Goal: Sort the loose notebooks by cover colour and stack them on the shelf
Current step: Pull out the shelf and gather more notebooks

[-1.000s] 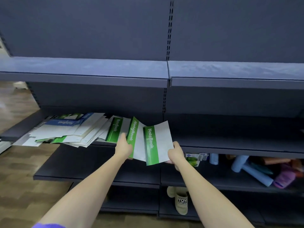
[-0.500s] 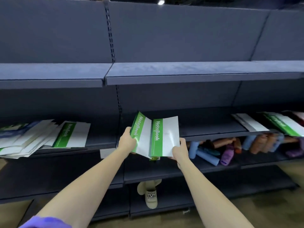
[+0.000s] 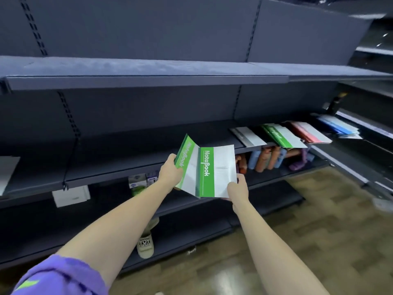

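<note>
I hold two green-and-white notebooks in front of the dark shelf (image 3: 119, 167). My left hand (image 3: 170, 174) grips the tilted left notebook (image 3: 187, 160) at its lower edge. My right hand (image 3: 238, 189) pinches the lower right corner of the flatter right notebook (image 3: 217, 171), which overlaps the left one. Further right on the same shelf lie sorted stacks: a grey-white stack (image 3: 247, 136), a green stack (image 3: 280, 136), a red-pink stack (image 3: 308, 133) and a blue stack (image 3: 338, 126).
Below the stacks, coloured bottles (image 3: 268, 159) stand on a lower shelf. Small boxes (image 3: 140, 182) and a white box (image 3: 71, 195) sit on the lower shelf to the left. A beige slipper (image 3: 145, 244) lies on the bottom shelf. Wooden floor (image 3: 319, 220) spreads at the right.
The view has swung right along the shelving with both notebooks still in my hands. The loose pile at the left has left the view and the sorted stacks at the right came closer.
</note>
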